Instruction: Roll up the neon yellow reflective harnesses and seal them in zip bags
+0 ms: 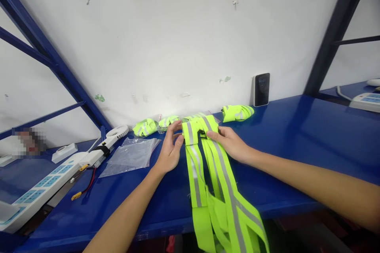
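Note:
A neon yellow strap harness [227, 178] with grey reflective stripes lies over the blue table, its long bands hanging past the front edge. My left hand [171, 148] is at the left side of its upper end, fingers curled around the edge of the band. On the right side, my right hand [230, 140] pinches the top of the harness, thumb on the striped band. Behind my hands, folded neon bundles [145, 127] sit along the wall, some in clear plastic. Another folded bundle [237, 113] rests farther right.
Clear plastic bags [130, 156] lie left of my hands. Beyond them are a white fan [118, 131], a long power strip [44, 185] and a cable with yellow connectors [89, 184]. A black-fronted device [261, 89] leans on the wall. Blue and dark frame posts flank the table.

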`<state>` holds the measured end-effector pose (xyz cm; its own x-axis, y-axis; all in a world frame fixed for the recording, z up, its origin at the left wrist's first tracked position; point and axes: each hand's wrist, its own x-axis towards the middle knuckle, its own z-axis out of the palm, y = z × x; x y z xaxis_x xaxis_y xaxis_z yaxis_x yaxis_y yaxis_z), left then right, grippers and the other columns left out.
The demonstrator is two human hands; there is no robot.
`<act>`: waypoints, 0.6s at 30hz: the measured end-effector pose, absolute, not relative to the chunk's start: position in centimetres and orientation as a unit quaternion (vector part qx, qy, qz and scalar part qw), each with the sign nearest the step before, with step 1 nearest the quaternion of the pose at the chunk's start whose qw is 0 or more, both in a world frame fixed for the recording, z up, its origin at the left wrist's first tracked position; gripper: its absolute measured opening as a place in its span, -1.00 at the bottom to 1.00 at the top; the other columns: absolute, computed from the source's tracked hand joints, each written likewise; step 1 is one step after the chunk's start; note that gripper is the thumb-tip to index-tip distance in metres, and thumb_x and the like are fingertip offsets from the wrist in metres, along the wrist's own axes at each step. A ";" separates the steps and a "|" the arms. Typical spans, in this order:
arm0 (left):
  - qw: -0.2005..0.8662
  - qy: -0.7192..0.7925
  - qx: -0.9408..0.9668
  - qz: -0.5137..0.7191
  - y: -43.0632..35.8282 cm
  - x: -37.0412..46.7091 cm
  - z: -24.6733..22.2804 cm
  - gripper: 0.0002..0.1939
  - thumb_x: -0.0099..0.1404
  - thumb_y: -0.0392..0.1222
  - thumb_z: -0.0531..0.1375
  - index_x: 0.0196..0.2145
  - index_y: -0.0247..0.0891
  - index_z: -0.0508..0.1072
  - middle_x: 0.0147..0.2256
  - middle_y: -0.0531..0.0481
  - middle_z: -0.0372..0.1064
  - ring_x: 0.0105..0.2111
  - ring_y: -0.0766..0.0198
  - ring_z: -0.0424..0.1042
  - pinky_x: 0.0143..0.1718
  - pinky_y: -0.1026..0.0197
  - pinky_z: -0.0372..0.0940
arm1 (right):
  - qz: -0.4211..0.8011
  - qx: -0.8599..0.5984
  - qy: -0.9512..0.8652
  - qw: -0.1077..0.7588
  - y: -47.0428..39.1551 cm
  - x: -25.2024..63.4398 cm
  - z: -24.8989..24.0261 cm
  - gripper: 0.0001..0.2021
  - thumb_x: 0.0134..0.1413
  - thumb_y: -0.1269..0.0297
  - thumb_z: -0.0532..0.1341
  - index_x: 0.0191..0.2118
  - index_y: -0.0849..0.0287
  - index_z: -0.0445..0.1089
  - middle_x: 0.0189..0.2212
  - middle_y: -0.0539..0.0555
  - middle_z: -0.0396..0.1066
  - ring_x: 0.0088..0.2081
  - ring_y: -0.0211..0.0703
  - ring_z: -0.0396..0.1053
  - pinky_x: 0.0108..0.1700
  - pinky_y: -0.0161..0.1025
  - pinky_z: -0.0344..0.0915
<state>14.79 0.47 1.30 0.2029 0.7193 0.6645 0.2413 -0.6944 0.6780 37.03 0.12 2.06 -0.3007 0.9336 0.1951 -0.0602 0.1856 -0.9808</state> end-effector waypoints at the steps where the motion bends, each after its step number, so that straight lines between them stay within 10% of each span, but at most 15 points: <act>1: 0.187 0.314 0.760 0.537 0.5 14.6 1.4 -0.55 0.42 -0.03 0.05 0.22 -0.09 0.18 0.16 -0.17 0.16 0.18 0.08 0.19 0.15 0.01 0.19 | 0.559 -0.360 -0.580 0.471 0.1 36.9 2.1 -0.66 0.06 -0.02 0.29 -0.31 0.22 0.44 -0.41 0.05 0.51 -0.44 -0.16 0.43 -0.42 -0.29 0.31; 13: -0.058 0.277 0.834 0.474 -0.8 14.8 2.9 -0.84 0.26 -0.28 0.25 -0.18 -0.15 0.53 -0.02 -0.15 0.29 0.03 0.09 0.33 0.02 0.01 0.32 | 0.656 -0.369 -0.457 0.474 0.3 36.7 1.5 -0.79 0.08 0.14 0.34 -0.38 0.21 0.49 -0.39 0.11 0.57 -0.37 -0.09 0.49 -0.36 -0.27 0.40; 18: -0.057 0.246 0.882 0.398 -0.4 14.5 2.7 -0.50 0.18 -0.24 0.30 0.09 -0.14 0.37 0.15 -0.21 0.27 0.22 -0.05 0.18 0.21 -0.16 0.13 | 0.668 -0.375 -0.436 0.473 0.1 36.5 1.9 -0.76 0.09 0.11 0.31 -0.33 0.22 0.50 -0.38 0.14 0.57 -0.34 -0.04 0.51 -0.33 -0.23 0.42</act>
<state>14.52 -0.41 2.71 0.5620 0.3884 0.7303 0.4785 -0.8728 0.0959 36.53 0.08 1.92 -0.2706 0.9586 -0.0887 -0.3051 -0.1727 -0.9365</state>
